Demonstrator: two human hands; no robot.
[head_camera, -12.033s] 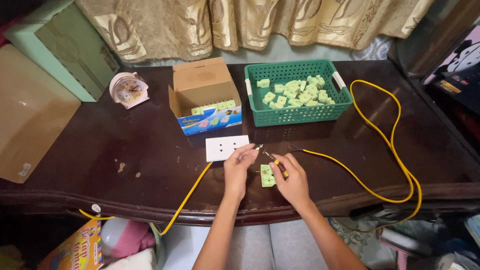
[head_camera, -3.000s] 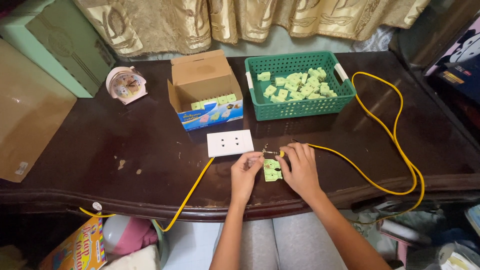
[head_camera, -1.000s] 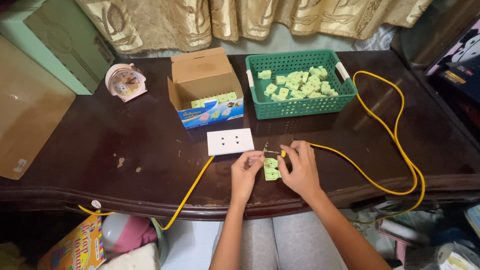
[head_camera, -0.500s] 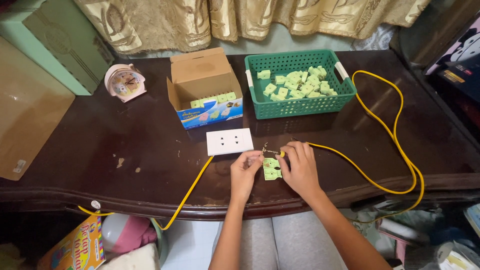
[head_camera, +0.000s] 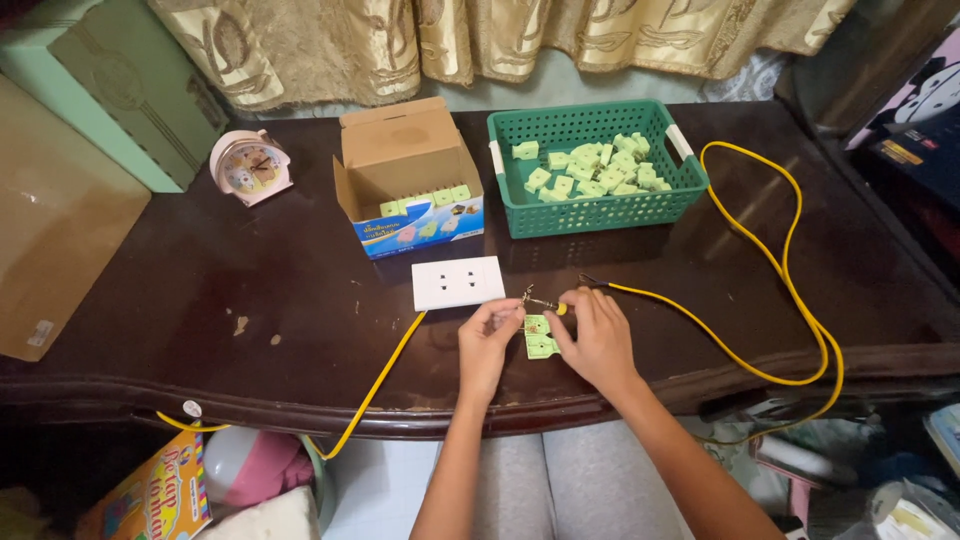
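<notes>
A small light-green socket part (head_camera: 538, 337) lies on the dark wooden table (head_camera: 250, 300) near its front edge, pinched between both hands. My left hand (head_camera: 487, 338) touches its left side. My right hand (head_camera: 596, 332) holds its right side together with the bare metal end (head_camera: 540, 299) of a yellow wire (head_camera: 790, 300). A white two-outlet socket plate (head_camera: 458, 282) lies just behind my left hand, with another yellow wire (head_camera: 375, 385) running off the front edge.
A green basket (head_camera: 520, 195) with several green socket parts stands at the back centre. An open cardboard box (head_camera: 405, 170) with more parts sits to its left, then a pink alarm clock (head_camera: 248, 167). Boxes stand at far left; curtains hang behind.
Both hands have stayed on the green part with only tiny finger shifts. Twelve seconds ago they were slightly apart, with the part lying between them and a tool-like tip in my right hand.
</notes>
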